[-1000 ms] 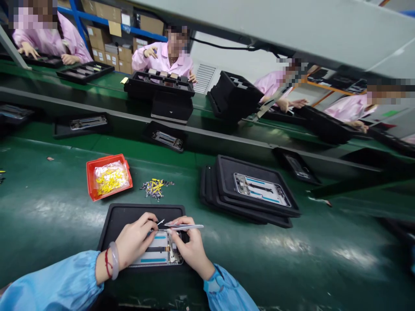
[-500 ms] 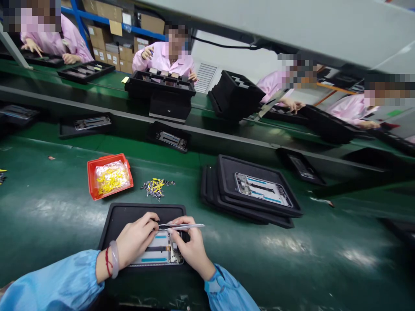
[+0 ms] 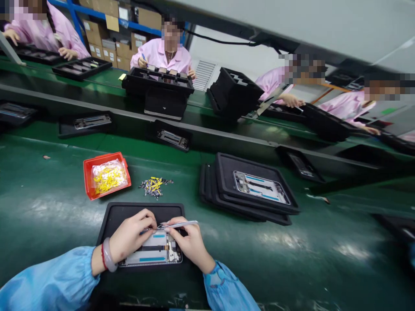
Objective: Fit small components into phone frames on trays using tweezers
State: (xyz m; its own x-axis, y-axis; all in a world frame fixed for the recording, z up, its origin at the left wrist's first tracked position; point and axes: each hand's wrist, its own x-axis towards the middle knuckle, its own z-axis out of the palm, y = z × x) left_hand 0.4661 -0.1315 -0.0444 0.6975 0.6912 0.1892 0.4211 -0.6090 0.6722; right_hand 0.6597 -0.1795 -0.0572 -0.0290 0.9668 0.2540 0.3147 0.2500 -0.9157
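My hands work over a black tray (image 3: pixel 139 214) on the green belt. In it lies a silver phone frame (image 3: pixel 152 255) with blue strips, partly hidden by my fingers. My right hand (image 3: pixel 191 244) holds steel tweezers (image 3: pixel 180 225), their tips reaching towards my left fingers. My left hand (image 3: pixel 129 235) pinches a small thin part (image 3: pixel 145 232) above the frame's upper edge. It is too small to name, and the fingers hide most of it. A bead bracelet and a red thread circle my left wrist.
Above the tray stand an orange-red box (image 3: pixel 87 181) holding a bag of yellow parts and a loose heap of small parts (image 3: pixel 154 187). To the right sits a stack of black trays (image 3: pixel 256 163). Co-workers in pink (image 3: pixel 158 56) sit beyond a raised rail.
My left fingers have moved closer to the tweezer tips, and the tweezers have shifted slightly left. The whole view has tilted slightly.
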